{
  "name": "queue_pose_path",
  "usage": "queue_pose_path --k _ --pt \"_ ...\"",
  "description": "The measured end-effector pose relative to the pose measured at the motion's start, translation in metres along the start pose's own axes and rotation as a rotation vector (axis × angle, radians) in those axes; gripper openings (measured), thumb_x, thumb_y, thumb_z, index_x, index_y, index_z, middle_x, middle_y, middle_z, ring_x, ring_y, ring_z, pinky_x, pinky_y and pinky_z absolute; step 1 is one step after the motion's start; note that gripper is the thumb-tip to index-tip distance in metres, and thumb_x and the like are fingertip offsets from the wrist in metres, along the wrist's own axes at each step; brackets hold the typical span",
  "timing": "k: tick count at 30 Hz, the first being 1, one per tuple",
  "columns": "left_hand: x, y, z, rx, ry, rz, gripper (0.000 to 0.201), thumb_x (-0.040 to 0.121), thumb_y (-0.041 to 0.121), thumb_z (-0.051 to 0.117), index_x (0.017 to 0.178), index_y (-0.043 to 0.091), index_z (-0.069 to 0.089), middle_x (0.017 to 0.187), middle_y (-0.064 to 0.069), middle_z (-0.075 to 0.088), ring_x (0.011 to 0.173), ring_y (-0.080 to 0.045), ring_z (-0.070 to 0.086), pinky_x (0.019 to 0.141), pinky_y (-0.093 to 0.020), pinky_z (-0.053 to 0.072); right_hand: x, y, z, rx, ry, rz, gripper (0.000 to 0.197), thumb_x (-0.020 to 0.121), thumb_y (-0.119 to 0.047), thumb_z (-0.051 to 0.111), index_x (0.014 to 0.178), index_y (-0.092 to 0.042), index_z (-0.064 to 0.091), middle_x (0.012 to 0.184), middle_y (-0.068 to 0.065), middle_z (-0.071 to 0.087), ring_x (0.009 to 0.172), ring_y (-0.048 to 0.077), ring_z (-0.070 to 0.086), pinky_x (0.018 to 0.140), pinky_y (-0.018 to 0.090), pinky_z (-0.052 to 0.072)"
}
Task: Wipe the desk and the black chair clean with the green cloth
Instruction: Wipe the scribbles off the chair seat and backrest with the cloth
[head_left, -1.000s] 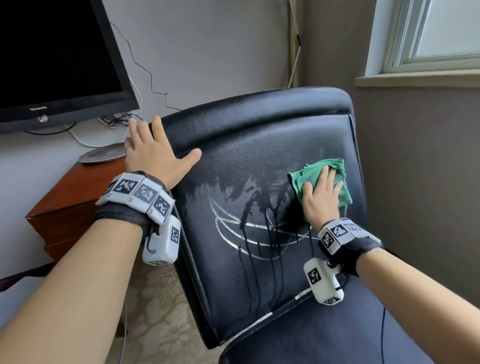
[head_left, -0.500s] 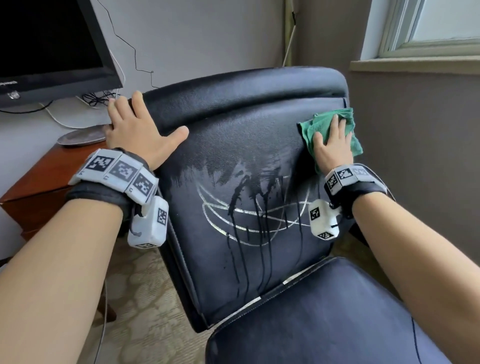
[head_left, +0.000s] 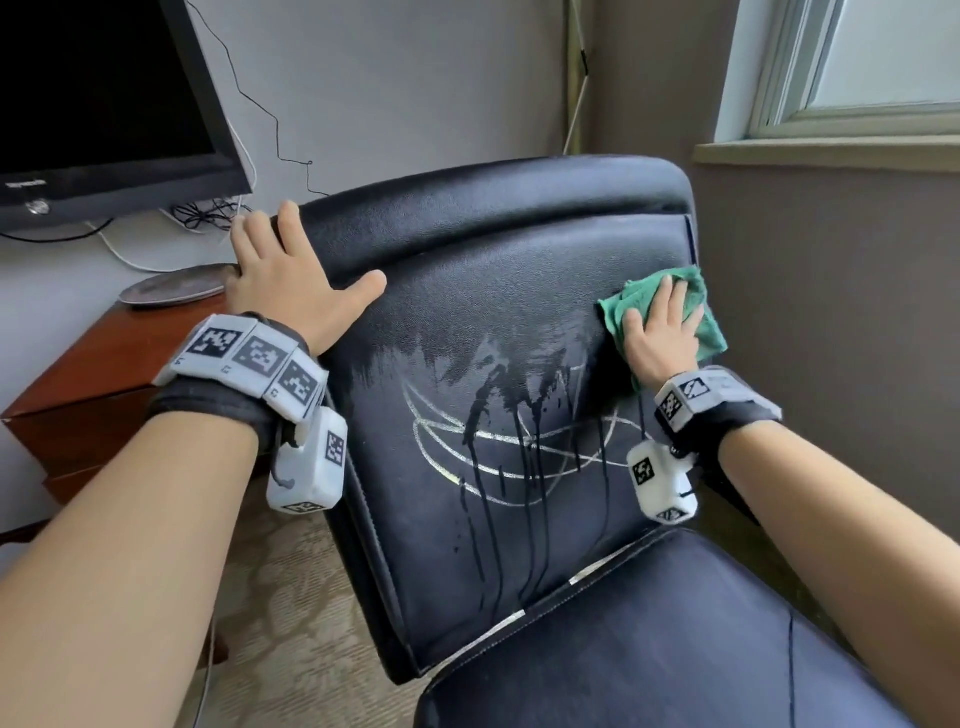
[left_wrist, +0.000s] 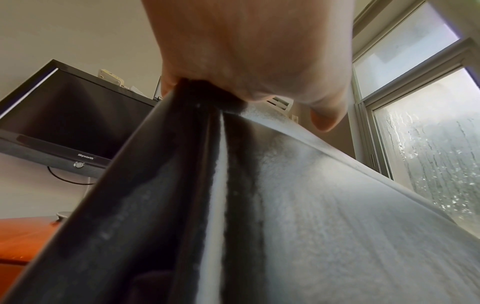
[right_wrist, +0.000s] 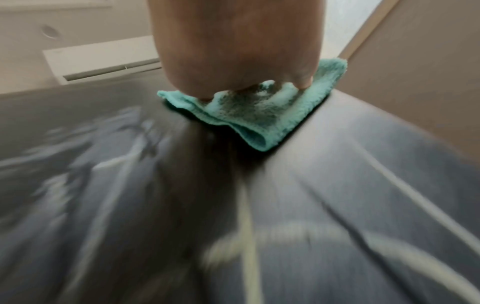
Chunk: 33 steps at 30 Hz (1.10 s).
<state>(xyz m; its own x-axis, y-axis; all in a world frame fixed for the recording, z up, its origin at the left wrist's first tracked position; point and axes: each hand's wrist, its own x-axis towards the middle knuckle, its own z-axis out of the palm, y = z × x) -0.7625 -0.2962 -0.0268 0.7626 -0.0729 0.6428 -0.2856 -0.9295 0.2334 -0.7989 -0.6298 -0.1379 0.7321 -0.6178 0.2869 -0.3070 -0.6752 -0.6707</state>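
The right hand (head_left: 658, 338) is pressing the green cloth (head_left: 696, 306) flat-fingered against the upper right of the black chair (head_left: 519, 291) backrest, while the left hand (head_left: 291, 280) is lying open over its top left corner, bracing it. Judging by the wet band above, the pale scribbles (head_left: 498, 452) and dark drips (head_left: 488, 519) below are still waiting, as are the seat and, perhaps, the bench (head_left: 104, 364). No containers are showing.

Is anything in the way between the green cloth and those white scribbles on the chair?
Nothing visible. The green cloth under the right hand has bare wet chair back between it and the white scribbles.
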Motion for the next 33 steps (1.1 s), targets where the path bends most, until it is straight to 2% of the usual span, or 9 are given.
queue_pose_path --k 3,5,9,13,19,23,25,28,33 --pt "0.0 0.0 0.001 0.001 0.001 0.0 0.095 0.081 0.058 0.059 0.147 0.003 0.018 0.146 -0.019 0.024 0.141 -0.034 0.014 0.104 -0.054 0.029 0.027 -0.004 -0.02 -0.01 0.035 0.011 0.065 0.096 -0.043 0.027 0.152 -0.024 0.0 0.159 -0.005 -0.006 0.146 0.028 -0.005 0.115 0.053 0.003" --pt "0.0 0.0 0.002 0.011 0.002 0.008 0.095 0.081 0.058 0.059 0.147 0.003 0.018 0.146 -0.019 0.024 0.141 -0.034 0.014 0.104 -0.054 0.029 0.036 -0.006 -0.029 0.04 0.053 0.039 0.063 0.098 -0.042 0.029 0.152 -0.026 0.001 0.159 -0.006 -0.006 0.146 0.031 -0.002 0.116 0.052 0.004" --pt "0.0 0.0 0.005 0.022 0.017 0.018 0.095 0.081 0.058 0.058 0.146 0.002 0.018 0.144 -0.019 0.026 0.138 -0.034 0.018 0.102 -0.053 0.03 0.035 -0.005 -0.019 0.088 0.144 0.086 0.062 0.098 -0.044 0.03 0.152 -0.027 0.003 0.16 -0.002 -0.002 0.144 0.036 0.01 0.116 0.049 0.009" --pt "-0.002 0.0 0.004 0.05 0.029 0.023 0.097 0.079 0.06 0.057 0.146 0.002 0.018 0.142 -0.02 0.028 0.134 -0.034 0.023 0.099 -0.053 0.032 0.011 0.026 -0.002 0.101 0.207 0.072 0.062 0.099 -0.04 0.034 0.152 -0.019 0.008 0.159 0.01 0.004 0.141 0.037 0.018 0.115 0.042 0.012" --pt "-0.005 0.002 0.0 0.039 0.02 0.015 0.096 0.08 0.06 0.058 0.146 0.002 0.019 0.142 -0.02 0.028 0.132 -0.034 0.024 0.098 -0.055 0.033 -0.036 0.069 0.015 0.177 0.093 0.169 0.063 0.101 -0.032 0.035 0.152 -0.013 0.002 0.158 0.014 -0.003 0.145 0.034 0.004 0.117 0.039 0.003" --pt "-0.008 0.002 -0.003 0.036 0.014 0.017 0.094 0.082 0.058 0.057 0.146 0.002 0.018 0.143 -0.021 0.027 0.133 -0.035 0.024 0.1 -0.054 0.032 -0.044 0.056 0.017 0.194 0.002 0.188 0.061 0.101 -0.03 0.027 0.151 -0.014 -0.004 0.158 0.011 -0.011 0.145 0.033 -0.009 0.115 0.039 -0.006" --pt "-0.007 0.0 -0.003 0.023 0.023 0.02 0.093 0.082 0.058 0.058 0.146 0.001 0.019 0.143 -0.021 0.027 0.132 -0.036 0.025 0.1 -0.055 0.032 -0.036 0.04 0.015 0.145 -0.023 0.138 0.061 0.101 -0.03 0.025 0.151 -0.013 -0.006 0.158 0.012 -0.012 0.144 0.035 -0.013 0.114 0.041 -0.01" --pt "-0.006 -0.002 -0.002 0.014 0.043 0.014 0.094 0.08 0.058 0.06 0.145 0.001 0.021 0.141 -0.021 0.029 0.131 -0.036 0.027 0.099 -0.055 0.033 -0.026 0.011 0.013 0.041 -0.065 -0.068 0.063 0.099 -0.035 0.023 0.151 -0.015 -0.007 0.158 0.009 -0.013 0.143 0.035 -0.017 0.115 0.047 -0.011" --pt "-0.006 -0.002 -0.001 0.017 0.041 0.011 0.094 0.08 0.057 0.06 0.145 0.002 0.021 0.142 -0.021 0.029 0.13 -0.036 0.027 0.098 -0.055 0.033 -0.029 -0.058 0.001 0.039 -0.087 -0.339 0.058 0.102 -0.028 0.027 0.151 -0.023 -0.002 0.159 0.001 -0.012 0.143 0.036 -0.016 0.114 0.05 -0.009"
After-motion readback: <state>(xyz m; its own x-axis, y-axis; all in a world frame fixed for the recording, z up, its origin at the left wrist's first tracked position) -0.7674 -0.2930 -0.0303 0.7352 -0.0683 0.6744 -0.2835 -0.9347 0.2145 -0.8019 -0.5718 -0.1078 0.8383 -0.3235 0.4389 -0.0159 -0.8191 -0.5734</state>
